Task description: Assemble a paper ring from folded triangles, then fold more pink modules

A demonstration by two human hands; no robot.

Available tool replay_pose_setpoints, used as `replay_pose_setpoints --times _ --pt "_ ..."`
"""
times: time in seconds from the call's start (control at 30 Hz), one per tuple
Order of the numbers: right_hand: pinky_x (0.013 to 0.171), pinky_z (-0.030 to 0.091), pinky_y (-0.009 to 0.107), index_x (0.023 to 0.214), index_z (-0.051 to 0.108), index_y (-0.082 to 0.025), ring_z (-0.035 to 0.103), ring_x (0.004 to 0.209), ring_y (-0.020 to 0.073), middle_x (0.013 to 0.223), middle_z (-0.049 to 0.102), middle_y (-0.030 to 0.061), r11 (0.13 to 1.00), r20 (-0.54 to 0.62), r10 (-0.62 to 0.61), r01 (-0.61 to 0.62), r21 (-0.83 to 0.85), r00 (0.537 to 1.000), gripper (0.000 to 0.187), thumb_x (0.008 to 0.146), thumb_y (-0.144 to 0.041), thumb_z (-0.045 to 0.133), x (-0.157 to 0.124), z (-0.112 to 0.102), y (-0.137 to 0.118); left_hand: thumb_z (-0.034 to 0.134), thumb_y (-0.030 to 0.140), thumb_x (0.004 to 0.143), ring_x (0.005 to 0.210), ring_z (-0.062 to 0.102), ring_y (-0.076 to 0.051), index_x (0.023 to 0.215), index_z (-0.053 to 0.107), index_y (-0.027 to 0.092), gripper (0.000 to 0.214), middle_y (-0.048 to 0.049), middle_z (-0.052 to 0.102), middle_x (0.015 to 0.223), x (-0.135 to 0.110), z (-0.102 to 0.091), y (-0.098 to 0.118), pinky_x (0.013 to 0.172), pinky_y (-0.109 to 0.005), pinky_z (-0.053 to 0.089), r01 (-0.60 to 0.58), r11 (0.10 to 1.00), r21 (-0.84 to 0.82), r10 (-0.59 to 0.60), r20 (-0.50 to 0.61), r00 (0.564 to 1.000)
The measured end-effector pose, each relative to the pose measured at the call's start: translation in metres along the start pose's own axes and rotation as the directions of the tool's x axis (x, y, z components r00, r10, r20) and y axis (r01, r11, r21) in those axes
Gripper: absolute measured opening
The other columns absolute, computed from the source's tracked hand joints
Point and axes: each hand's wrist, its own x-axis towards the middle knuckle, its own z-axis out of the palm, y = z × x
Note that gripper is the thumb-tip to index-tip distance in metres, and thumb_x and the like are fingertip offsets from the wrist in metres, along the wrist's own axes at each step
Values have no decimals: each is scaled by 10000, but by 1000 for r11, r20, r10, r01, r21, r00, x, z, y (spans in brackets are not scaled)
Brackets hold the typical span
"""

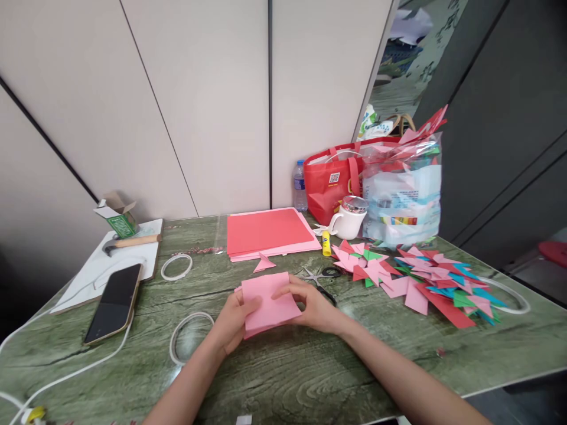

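Left hand (234, 317) and right hand (313, 304) close fingers on pink paper squares (269, 314), near centre, seemingly unfolded. Folded pink piece (264, 263) just beyond; heaped coloured pieces (375, 270), right, look mostly folded; large sheets (270, 232), far centre, look uncut.

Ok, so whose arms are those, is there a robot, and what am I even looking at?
No robot here, just a person with bare hands. There is only one picture, from a camera worn on the person's head, looking forward and down, so you see roughly what they see.

The left hand and the right hand hold some pink paper between them. They are above a green table.

On the left of the table are a phone and a hammer. Past the hands lie big red and pink sheets and open scissors. On the right are a white mug and a heap of colourful paper pieces.
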Motion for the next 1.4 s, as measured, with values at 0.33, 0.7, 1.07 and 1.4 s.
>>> replay_pose_setpoints --times 0.33,0.7,1.07,1.4 --pt "651 472 279 907 571 -179 579 722 172 797 630 29 973 -338 163 -94 210 927 346 632 -338 712 0 12 13 726 436 602 1052 565 -273 1132 588 178 605 -132 600 1177 0 1 -5 865 -397 476 -169 986 14 164 180 970" --pt "720 454 281 969 608 -202 580 849 192 985 626 46 992 -331 108 -83 91 938 336 649 -264 687 -3 17 12 732 263 626 761 657 -220 893 681 123 306 -60 714 848 -1 7 -14 732 -393 542 -213 962 169 221 -30 975" --pt "719 469 282 1027 547 -193 580 836 181 976 603 53 985 -332 118 -67 161 936 447 620 -266 717 -4 16 3 763 225 587 777 658 -215 930 674 114 371 -88 714 886 2 4 -14 740 -375 545 -156 987 23 157 -36 987" --pt "766 469 298 1036 543 -210 576 907 193 1013 598 60 983 -349 43 23 183 936 456 639 -341 725 -5 16 -2 732 193 633 855 644 -222 984 654 126 366 -109 697 966 0 3 -12 804 -374 505 -205 975 84 205 9 979"
